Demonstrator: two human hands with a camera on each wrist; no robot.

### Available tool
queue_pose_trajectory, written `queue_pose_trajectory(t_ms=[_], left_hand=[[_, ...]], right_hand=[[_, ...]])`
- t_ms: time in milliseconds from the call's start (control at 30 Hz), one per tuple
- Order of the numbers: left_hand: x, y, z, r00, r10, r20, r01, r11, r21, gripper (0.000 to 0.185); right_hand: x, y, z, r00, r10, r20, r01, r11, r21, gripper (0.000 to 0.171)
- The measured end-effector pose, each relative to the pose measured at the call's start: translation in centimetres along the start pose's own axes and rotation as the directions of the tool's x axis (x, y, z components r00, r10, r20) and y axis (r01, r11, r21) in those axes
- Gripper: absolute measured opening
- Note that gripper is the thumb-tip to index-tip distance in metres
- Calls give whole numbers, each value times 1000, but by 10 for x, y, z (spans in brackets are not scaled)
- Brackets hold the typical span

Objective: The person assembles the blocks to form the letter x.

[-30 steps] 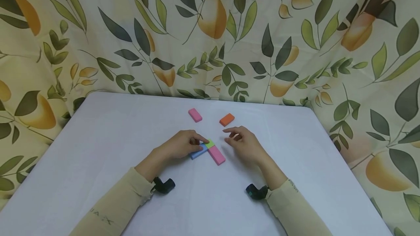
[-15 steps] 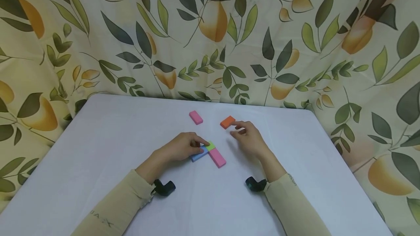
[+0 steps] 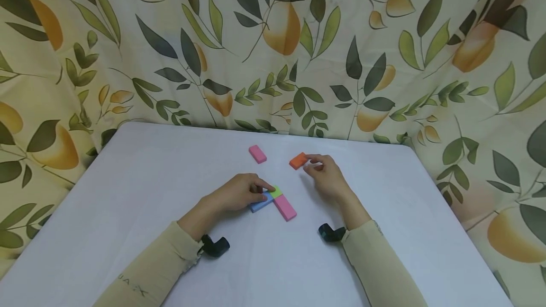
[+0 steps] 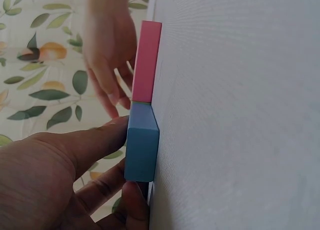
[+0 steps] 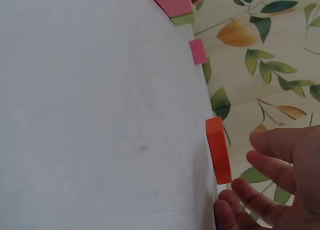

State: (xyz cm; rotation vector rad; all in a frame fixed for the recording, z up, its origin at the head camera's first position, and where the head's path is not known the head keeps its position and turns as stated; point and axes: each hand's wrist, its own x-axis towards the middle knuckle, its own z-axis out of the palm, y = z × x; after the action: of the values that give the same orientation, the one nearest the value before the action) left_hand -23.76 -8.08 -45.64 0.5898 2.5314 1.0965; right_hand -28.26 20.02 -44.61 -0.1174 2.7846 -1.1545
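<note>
A blue block (image 3: 261, 202), a small green block (image 3: 276, 192) and a long pink block (image 3: 285, 208) lie joined in an angle on the white table. My left hand (image 3: 239, 192) holds the blue block, thumb on it, while the index fingertip rests at the green one. In the left wrist view the blue block (image 4: 142, 152) sits between thumb and fingers. Farther back lies an orange block (image 3: 298, 161). My right hand (image 3: 328, 176) is at its right end, thumb and fingers spread. In the right wrist view a gap shows between the thumb and the orange block (image 5: 218, 152).
Another pink block (image 3: 258, 154) lies left of the orange one, toward the back of the white table (image 3: 170, 155). Behind the table's far edge hangs a curtain (image 3: 256, 75) printed with leaves and fruit. Each wrist carries a small black camera (image 3: 215, 246).
My right hand has moved forward from in front of the orange block to its right end. My left hand has stayed on the joined blocks. The view has shifted slightly.
</note>
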Motion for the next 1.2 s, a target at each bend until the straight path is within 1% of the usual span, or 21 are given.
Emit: queue_pose_trajectory(t_ms=[133,233,367,633,733,900,1100,1200], left_hand=[[0,-1,0,1000,-10,1,10,1000,5,25],[0,-2,0,1000,-18,1,18,1000,2,25],[1,-3,0,1000,-7,5,7,1000,6,26],[0,-3,-2,1000,9,7,-9,1000,20,26],[0,-3,-2,1000,17,9,-17,999,28,26],[-1,0,-4,1000,14,11,-14,1000,22,26],[-2,1,-4,1000,-1,4,1,1000,-2,26],[-2,0,-4,1000,4,4,-4,1000,-3,26]], right_hand=[[8,3,0,1000,20,18,-20,1000,8,40],[13,5,0,1000,3,28,-3,1000,-4,41],[17,6,0,999,-44,28,45,999,-24,41],[30,6,1,995,-95,22,96,993,-70,40],[36,6,2,995,-96,28,98,991,-88,39],[40,6,2,994,-101,34,104,987,-123,35],[41,3,3,996,-77,37,81,988,-129,30],[41,3,3,996,-74,45,79,988,-136,30]])
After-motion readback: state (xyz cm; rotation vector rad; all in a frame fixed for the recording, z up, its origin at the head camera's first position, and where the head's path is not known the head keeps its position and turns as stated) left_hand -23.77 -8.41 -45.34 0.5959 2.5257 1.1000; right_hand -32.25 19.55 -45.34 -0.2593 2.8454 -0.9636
